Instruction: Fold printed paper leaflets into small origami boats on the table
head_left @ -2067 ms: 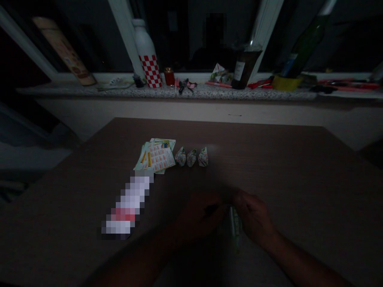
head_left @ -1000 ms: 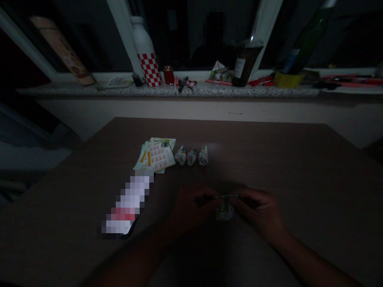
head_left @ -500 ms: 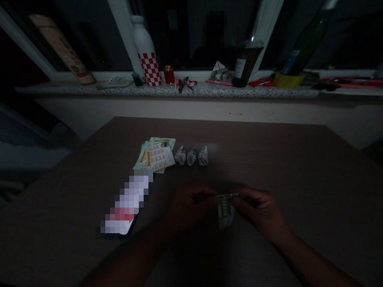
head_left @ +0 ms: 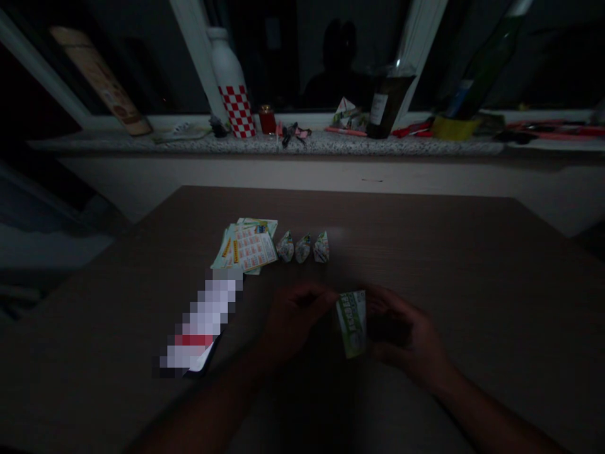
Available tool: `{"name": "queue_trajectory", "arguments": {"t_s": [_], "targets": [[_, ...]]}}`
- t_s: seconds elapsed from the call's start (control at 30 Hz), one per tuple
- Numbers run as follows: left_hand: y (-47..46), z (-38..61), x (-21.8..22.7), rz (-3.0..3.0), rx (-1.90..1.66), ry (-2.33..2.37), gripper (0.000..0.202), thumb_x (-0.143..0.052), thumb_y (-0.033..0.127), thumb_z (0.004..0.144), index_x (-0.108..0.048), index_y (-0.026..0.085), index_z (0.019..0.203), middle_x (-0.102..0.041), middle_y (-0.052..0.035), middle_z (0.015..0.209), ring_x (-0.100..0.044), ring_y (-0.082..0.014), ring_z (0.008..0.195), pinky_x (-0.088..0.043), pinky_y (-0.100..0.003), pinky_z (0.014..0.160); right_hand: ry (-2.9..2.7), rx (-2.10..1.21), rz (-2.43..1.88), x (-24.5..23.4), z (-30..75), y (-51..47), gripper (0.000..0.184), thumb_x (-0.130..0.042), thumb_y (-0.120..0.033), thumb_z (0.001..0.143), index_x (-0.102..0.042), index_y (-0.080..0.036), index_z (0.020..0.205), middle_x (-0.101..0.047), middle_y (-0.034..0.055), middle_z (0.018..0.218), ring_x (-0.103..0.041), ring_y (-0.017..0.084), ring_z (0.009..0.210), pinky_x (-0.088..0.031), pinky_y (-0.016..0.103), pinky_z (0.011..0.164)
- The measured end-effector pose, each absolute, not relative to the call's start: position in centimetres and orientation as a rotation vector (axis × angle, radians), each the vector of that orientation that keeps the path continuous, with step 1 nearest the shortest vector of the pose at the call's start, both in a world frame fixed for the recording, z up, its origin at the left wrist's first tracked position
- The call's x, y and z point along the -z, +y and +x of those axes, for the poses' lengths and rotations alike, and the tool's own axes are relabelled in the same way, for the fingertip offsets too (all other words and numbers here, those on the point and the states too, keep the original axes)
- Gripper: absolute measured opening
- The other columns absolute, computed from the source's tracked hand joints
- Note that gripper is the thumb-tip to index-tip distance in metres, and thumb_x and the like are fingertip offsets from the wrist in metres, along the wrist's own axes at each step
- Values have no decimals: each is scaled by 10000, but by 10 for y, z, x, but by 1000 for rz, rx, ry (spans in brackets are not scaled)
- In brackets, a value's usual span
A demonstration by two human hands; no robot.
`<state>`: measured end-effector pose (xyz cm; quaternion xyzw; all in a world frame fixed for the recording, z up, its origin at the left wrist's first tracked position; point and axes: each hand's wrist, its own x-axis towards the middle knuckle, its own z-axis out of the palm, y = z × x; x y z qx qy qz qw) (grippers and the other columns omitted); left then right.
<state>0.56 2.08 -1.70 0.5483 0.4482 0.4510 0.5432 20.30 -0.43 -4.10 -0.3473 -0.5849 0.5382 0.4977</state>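
A small green-and-white printed piece of folded paper hangs over the front middle of the table. My left hand pinches its upper left corner between thumb and fingers. At the paper's right edge is my right hand, its thumb and fingers spread apart around a gap; whether a fingertip touches the paper is hard to make out in the dim light. Beyond my hands stand three small folded paper pieces in a row. Left of them lies a loose stack of printed paper sheets.
A phone with a blurred screen lies left of my left hand on the brown table. Along the granite sill stand a red-checked white bottle, a dark cup, a green bottle and small clutter.
My right hand has let go of its pinch on the paper and its fingers have spread. The paper has turned, showing a wider printed face, while my left hand keeps hold.
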Motion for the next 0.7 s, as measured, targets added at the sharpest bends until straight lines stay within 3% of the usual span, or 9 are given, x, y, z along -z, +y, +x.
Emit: {"name": "queue_trajectory", "arguments": {"t_s": [0.27, 0.4, 0.5, 0.6, 0.7], "targets": [[23, 5, 15, 1301, -1102, 1182, 267, -622, 370, 792, -609, 143, 651, -537, 29, 591, -488, -97, 579, -391, -199, 547, -1534, -1230, -923, 45, 205, -7, 780, -817, -395, 629, -478, -287, 1322, -646, 110, 1195, -627, 281, 1070, -509, 412, 906], [23, 5, 16, 1301, -1129, 1228, 286, -598, 387, 804, -581, 151, 644, -524, 31, 595, -493, -103, 582, -399, -199, 538, -1587, -1162, -940, 45, 206, -7, 744, -808, -412, 634, -512, -270, 1301, -630, 116, 1228, -613, 292, 1098, -521, 409, 895], [21, 6, 16, 1357, -1139, 1295, 253, -587, 365, 812, -592, 157, 668, -546, 26, 606, -511, -109, 586, -408, -199, 526, -1608, -1011, -982, 42, 203, -7, 573, -776, -330, 692, -582, -272, 1228, -672, 80, 1170, -649, 249, 1046, -551, 344, 852], [19, 6, 17, 1476, -1141, 1333, 231, -567, 344, 834, -601, 166, 691, -556, 26, 603, -525, -111, 577, -415, -200, 513, -1573, -789, -1109, 40, 200, -5, 236, -686, -215, 781, -692, -251, 1014, -752, 26, 923, -717, 176, 809, -585, 255, 716], [17, 5, 19, 1745, -1147, 1301, 135, -593, 283, 822, -622, 172, 751, -619, 8, 675, -577, -124, 636, -456, -226, 580, -1591, -562, -1160, 38, 199, -3, 92, -669, -161, 782, -718, -214, 838, -753, 9, 740, -705, 148, 616, -574, 216, 573]]}}
